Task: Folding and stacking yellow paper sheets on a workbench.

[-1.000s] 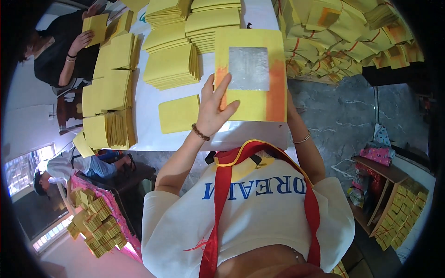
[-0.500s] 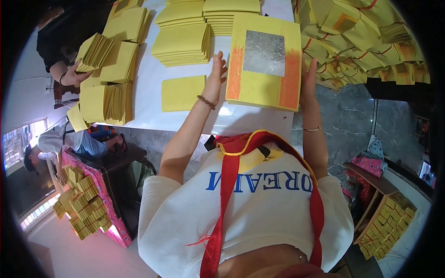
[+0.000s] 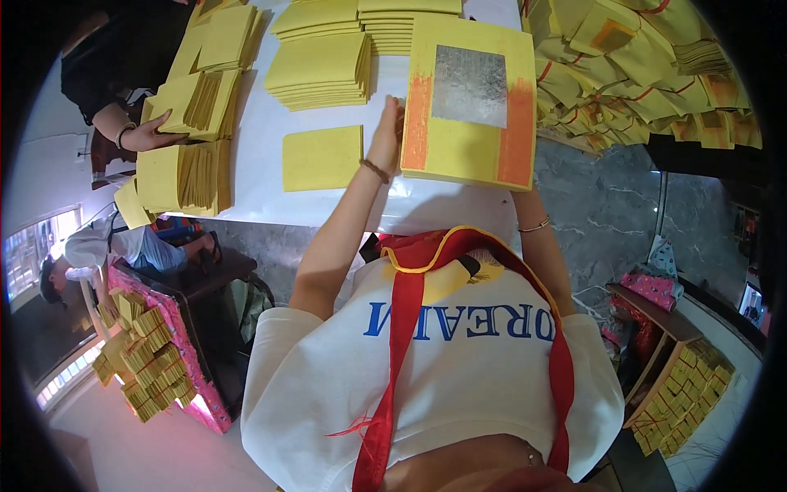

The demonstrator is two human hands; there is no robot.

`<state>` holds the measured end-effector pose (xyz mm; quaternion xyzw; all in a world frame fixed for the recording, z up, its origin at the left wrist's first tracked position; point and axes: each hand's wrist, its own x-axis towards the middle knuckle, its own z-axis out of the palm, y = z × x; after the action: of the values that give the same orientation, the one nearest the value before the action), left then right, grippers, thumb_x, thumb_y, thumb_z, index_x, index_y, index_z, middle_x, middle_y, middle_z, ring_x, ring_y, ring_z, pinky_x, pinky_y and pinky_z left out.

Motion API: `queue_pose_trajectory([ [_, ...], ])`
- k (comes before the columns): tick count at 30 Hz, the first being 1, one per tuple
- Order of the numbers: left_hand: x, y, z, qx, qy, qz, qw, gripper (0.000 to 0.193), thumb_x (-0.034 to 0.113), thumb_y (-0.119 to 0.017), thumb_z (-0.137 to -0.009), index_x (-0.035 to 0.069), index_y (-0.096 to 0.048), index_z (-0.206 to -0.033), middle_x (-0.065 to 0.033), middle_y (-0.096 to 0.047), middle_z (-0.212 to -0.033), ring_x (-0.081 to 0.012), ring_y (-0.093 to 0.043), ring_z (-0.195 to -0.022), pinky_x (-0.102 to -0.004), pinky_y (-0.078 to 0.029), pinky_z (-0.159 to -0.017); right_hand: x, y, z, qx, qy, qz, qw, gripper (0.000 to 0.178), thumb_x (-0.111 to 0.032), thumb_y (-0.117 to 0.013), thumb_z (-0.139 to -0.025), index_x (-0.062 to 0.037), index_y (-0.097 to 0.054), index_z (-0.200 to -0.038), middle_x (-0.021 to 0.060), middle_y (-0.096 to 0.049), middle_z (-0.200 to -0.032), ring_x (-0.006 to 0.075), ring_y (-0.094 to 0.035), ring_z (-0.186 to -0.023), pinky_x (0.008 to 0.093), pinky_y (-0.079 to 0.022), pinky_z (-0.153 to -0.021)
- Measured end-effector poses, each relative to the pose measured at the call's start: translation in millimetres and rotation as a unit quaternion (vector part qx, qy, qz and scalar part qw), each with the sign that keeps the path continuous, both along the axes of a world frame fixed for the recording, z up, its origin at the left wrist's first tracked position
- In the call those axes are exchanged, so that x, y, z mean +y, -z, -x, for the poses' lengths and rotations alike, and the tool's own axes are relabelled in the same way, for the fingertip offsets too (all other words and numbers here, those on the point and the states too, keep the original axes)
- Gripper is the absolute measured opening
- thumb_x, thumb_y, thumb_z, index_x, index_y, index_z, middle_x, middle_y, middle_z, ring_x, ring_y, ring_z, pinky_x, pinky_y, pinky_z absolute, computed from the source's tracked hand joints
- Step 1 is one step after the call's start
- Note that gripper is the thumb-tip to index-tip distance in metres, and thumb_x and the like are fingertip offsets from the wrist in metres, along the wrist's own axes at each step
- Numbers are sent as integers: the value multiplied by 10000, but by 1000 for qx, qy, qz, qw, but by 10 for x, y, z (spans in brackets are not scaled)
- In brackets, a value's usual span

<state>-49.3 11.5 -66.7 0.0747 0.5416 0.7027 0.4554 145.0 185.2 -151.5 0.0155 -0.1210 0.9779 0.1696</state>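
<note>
A thick stack of yellow paper sheets (image 3: 455, 148) stands near the right edge of the white table. Its top sheet bears a silver square and two orange bands. Against the stack's left side lies my left hand (image 3: 385, 138), fingers stretched out along it. At the lower right corner my right hand is mostly hidden by the stack; only the wrist (image 3: 525, 201) and forearm show, so its fingers cannot be made out. Left of my left hand, a single flat yellow packet (image 3: 323, 158) lies on the table, with a neat pile of yellow packets (image 3: 318, 72) beyond it.
More yellow piles (image 3: 184, 176) line the table's left edge, where a co-worker's hand (image 3: 147, 134) touches one. Bundles with red ties (image 3: 639, 74) are heaped at the far right. Another person (image 3: 135, 250) sits at the left, near a pink-covered table (image 3: 193, 361) with bundles.
My left hand has moved right onto the stack's side. My right hand has slipped out of sight behind the stack. The co-worker has lowered a packet bundle onto the left piles.
</note>
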Motion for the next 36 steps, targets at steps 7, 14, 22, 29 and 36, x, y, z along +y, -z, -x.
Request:
queue_pose_trajectory([
  [7,342,-32,33,-52,-7,-33,998,474,458,-352,-941,28,-493,-1083,-62,-570,-925,-128,-551,-770,-296,-483,-711,57,36,-9,-28,22,-34,999,434,-363,-456,-916,-52,-469,-1217,93,-579,-1100,251,-602,-953,385,-515,-817],
  [14,52,172,-201,-63,-36,-97,993,332,333,-400,-930,28,-514,-865,-2,-522,-749,-73,-509,-657,-237,-453,-558,-337,-457,-85,-142,109,-122,976,461,-371,-410,-933,-47,-429,-1260,102,-550,-1165,238,-524,-1066,388,-435,-905],
  [22,-73,-159,-189,41,-41,-22,998,315,283,-417,-924,-1,-537,-857,-35,-548,-830,-93,-514,-800,-269,-444,-689,-164,-803,10,-278,213,-210,913,492,-379,-358,-952,-41,-384,-1308,112,-516,-1240,224,-435,-1196,391,-344,-1005],
  [29,-463,-1250,-187,588,19,-17,808,334,237,-584,-844,39,-565,-1112,-117,-542,-1123,-239,-490,-1044,-337,-367,-902,-134,-1754,-137,-125,276,-676,671,381,-322,-423,-927,-47,-568,-1147,91,-545,-1217,256,-363,-1260,403,-236,-1058],
  [36,-455,-1297,-336,752,203,2,628,583,458,-640,-755,93,-531,-1195,-176,-422,-1270,-336,-374,-1181,-452,-274,-972,-187,-1780,-115,-175,152,-769,596,173,-180,-549,-856,-39,-648,-857,34,-633,-1037,267,-405,-1214,389,-279,-1018],
])
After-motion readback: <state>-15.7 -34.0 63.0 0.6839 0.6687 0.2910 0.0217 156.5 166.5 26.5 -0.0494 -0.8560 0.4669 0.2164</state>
